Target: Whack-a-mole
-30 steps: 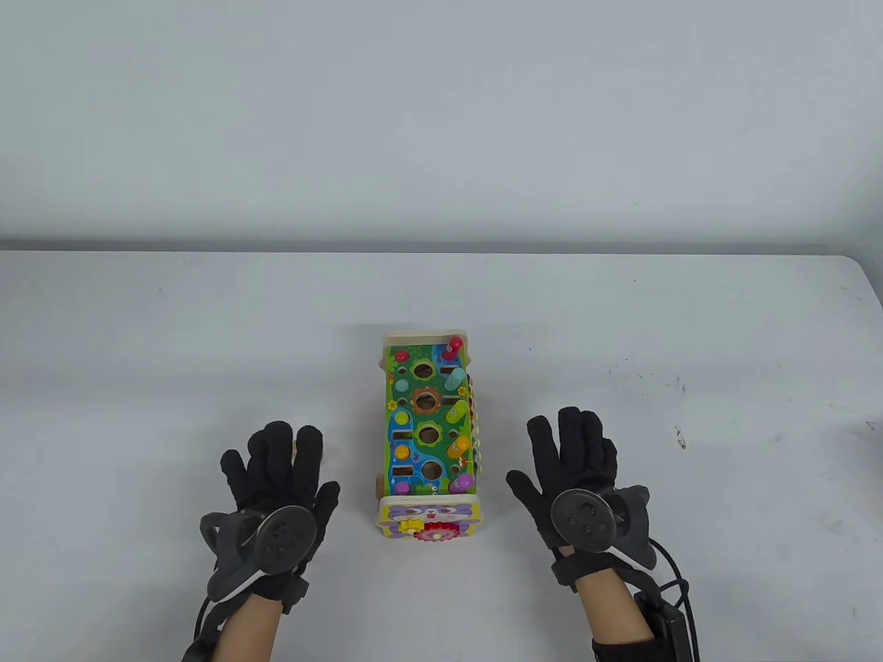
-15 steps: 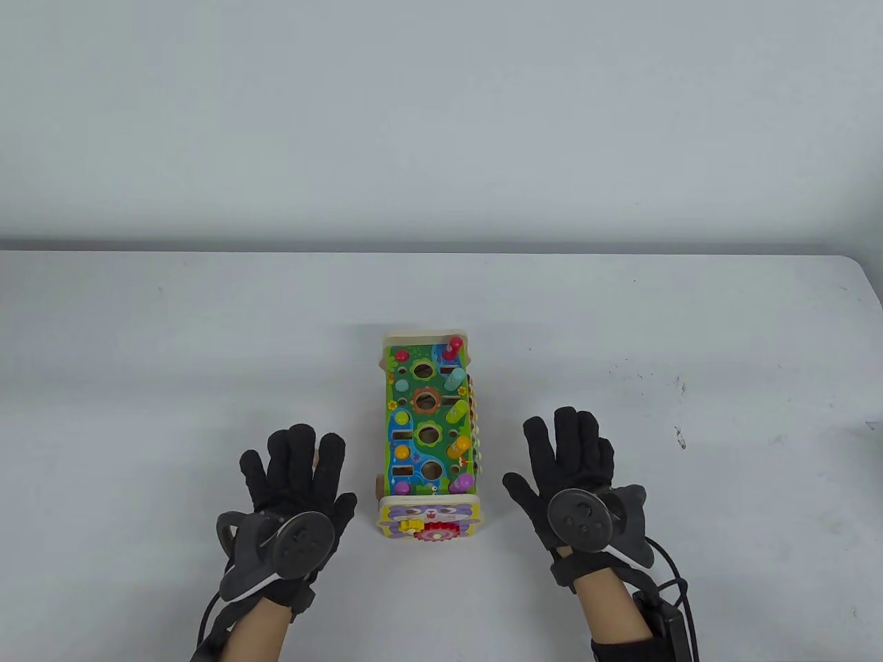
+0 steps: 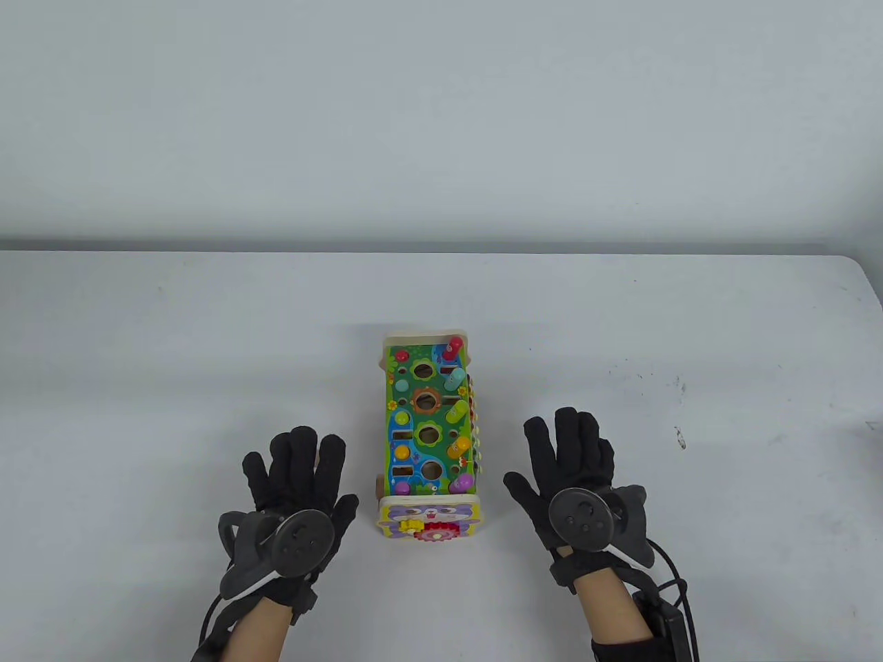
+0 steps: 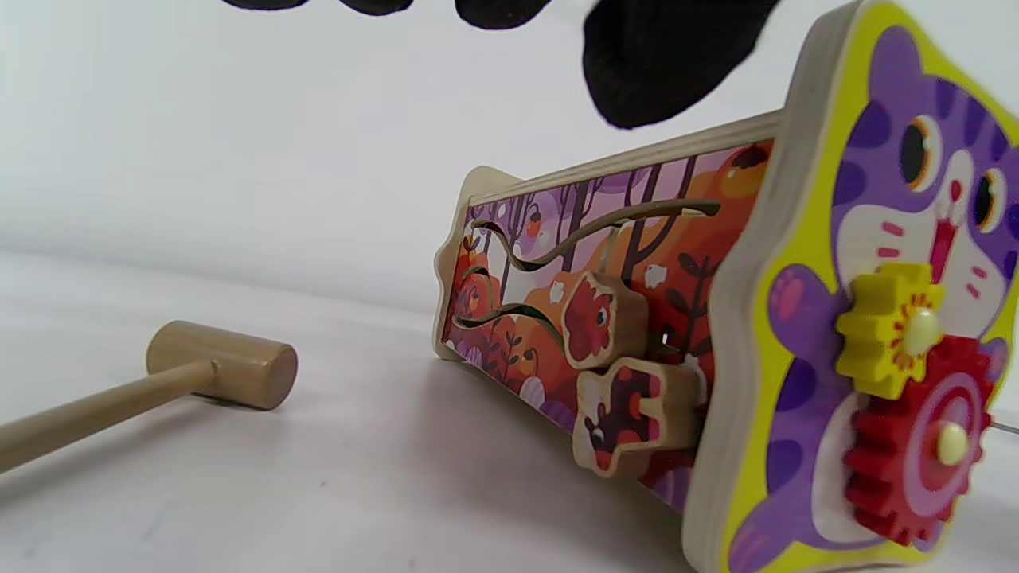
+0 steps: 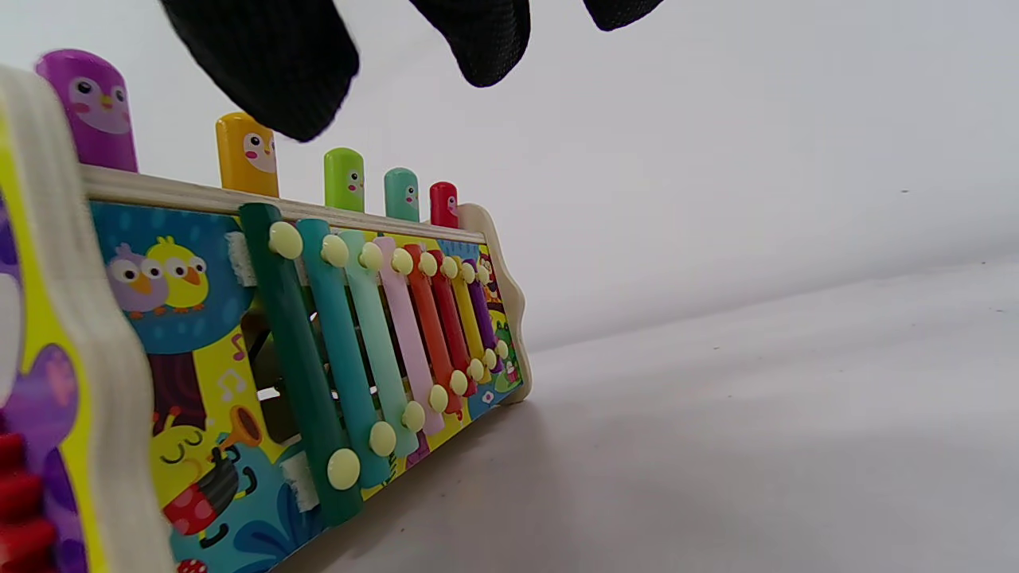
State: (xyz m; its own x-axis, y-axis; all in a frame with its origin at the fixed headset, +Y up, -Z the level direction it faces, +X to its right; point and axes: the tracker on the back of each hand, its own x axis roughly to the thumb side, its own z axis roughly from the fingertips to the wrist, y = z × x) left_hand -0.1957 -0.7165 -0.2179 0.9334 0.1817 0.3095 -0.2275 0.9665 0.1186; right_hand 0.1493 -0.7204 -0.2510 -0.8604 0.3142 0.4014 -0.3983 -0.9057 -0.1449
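Mole toy between our hands; left hand and right hand, fingers spread, hold nothing. We should grip the mallet, left of it, near its handle end.

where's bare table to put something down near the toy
Bare: the stretch beyond the toy box toward the table's far edge, and both outer sides past each hand. Crowded: left hand, hammer under it, right hand flanking the box.

Bare wooden mallet, painted wooden toy box
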